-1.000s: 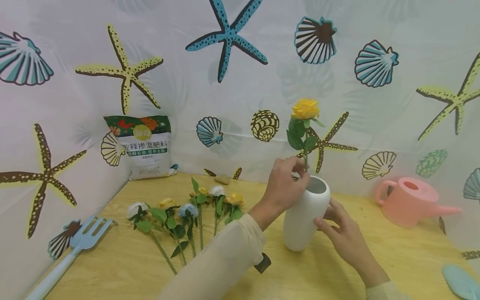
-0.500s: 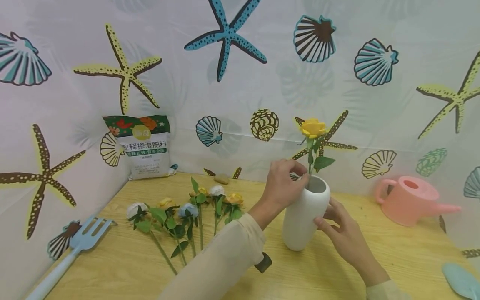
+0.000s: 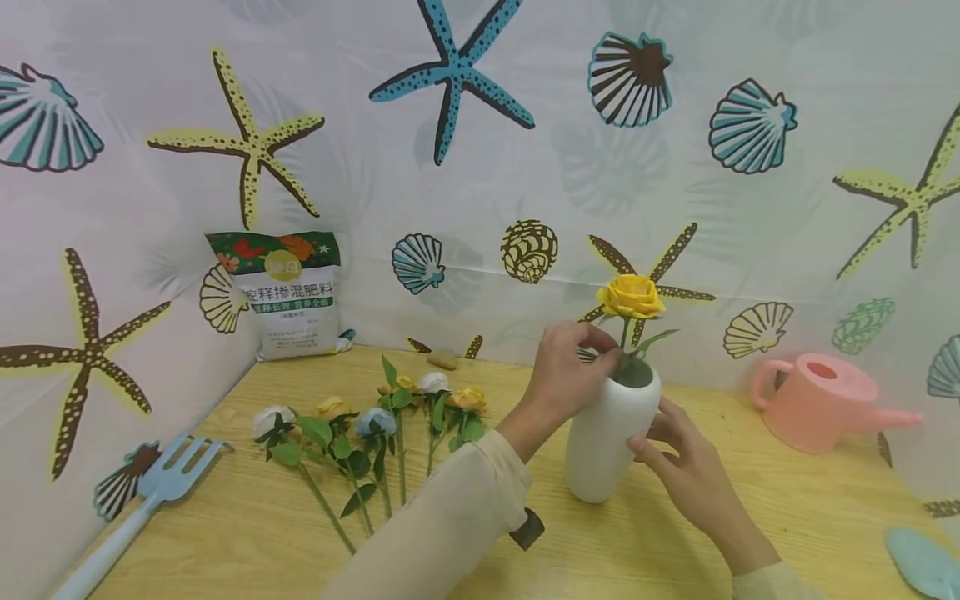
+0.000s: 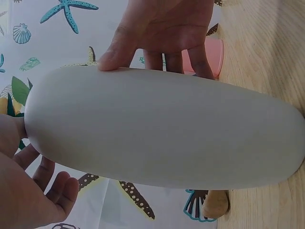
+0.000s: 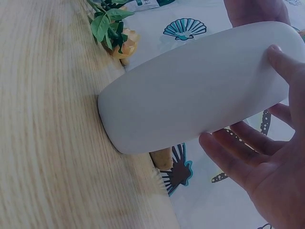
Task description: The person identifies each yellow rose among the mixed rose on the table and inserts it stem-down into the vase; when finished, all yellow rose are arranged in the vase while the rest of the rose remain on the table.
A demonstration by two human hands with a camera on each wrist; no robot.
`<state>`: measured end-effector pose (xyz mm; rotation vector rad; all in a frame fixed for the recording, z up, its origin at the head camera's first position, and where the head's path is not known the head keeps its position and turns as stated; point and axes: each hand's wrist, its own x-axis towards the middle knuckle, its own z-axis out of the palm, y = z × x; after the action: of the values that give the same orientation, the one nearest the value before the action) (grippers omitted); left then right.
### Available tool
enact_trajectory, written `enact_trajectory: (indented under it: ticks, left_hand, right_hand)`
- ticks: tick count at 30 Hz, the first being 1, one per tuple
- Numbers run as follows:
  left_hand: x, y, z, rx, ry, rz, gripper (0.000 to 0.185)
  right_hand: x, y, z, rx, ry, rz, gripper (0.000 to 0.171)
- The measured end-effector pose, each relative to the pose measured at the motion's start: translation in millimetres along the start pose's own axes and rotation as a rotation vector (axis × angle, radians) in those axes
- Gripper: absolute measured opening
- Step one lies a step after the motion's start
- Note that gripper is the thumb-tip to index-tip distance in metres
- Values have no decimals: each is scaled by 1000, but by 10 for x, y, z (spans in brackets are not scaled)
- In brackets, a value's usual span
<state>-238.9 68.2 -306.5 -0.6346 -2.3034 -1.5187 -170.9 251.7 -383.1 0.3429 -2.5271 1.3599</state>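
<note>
A white vase (image 3: pixel 611 442) stands on the wooden table, slightly tilted in the head view. From its mouth rises a yellow rose (image 3: pixel 631 297), its green stem going down inside. My left hand (image 3: pixel 566 367) is at the rim and pinches the stem between thumb and fingers; the pinch itself is partly hidden. With thumb in front and fingers behind, my right hand (image 3: pixel 686 467) holds the vase's right side. In the right wrist view the right thumb and fingers (image 5: pixel 233 157) touch the vase wall. The lower stem is hidden inside the vase.
Several artificial flowers (image 3: pixel 375 425) in white, yellow and blue lie left of the vase. A blue garden fork (image 3: pixel 168 475) lies at the far left, a fertilizer bag (image 3: pixel 296 308) behind. To the right are a pink watering can (image 3: pixel 817 404) and a pale blue tool (image 3: pixel 921 560).
The yellow rose has moved down into the vase, its bloom now just above the rim. It has also turned a little. The right hand and vase have stayed nearly still.
</note>
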Motion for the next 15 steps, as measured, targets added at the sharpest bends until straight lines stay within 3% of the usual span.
enact_trajectory:
  ticks: [15]
  left_hand:
    - [-1, 21, -5, -48, -76, -5, 10]
  right_hand:
    - [-19, 42, -14, -19, -17, 20, 62]
